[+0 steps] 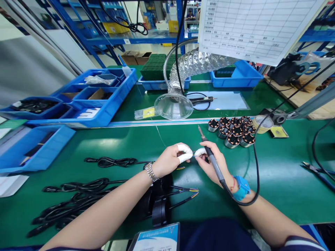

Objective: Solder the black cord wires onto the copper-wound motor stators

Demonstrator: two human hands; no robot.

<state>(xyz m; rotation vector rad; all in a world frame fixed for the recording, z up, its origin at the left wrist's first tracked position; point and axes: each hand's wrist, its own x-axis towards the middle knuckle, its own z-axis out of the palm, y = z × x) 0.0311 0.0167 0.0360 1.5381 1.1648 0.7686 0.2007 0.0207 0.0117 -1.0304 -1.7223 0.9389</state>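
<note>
My left hand (169, 159), with white covers on the thumb and a finger, is closed in a pinch on a thin wire (193, 155). Facing it, my right hand (223, 164) grips a soldering iron (215, 166) whose tip points up and away. That hand's thumb and covered finger also pinch at the wire, close to the left fingertips. What the wire joins is hidden by the fingers. Below my hands lie black round housings (160, 211) with cables ending in coloured wires (193, 190). Several copper-wound motor stators (237, 131) stand grouped right of the iron tip.
Coiled black cables (112, 162) lie at left beside blue bins (49, 150). Ahead are a fume-extraction hood (174, 107) and a second pen-like tool (200, 100). A round tub (263, 123) and pliers (314, 168) sit at right. The iron's cord (258, 167) loops over my right wrist.
</note>
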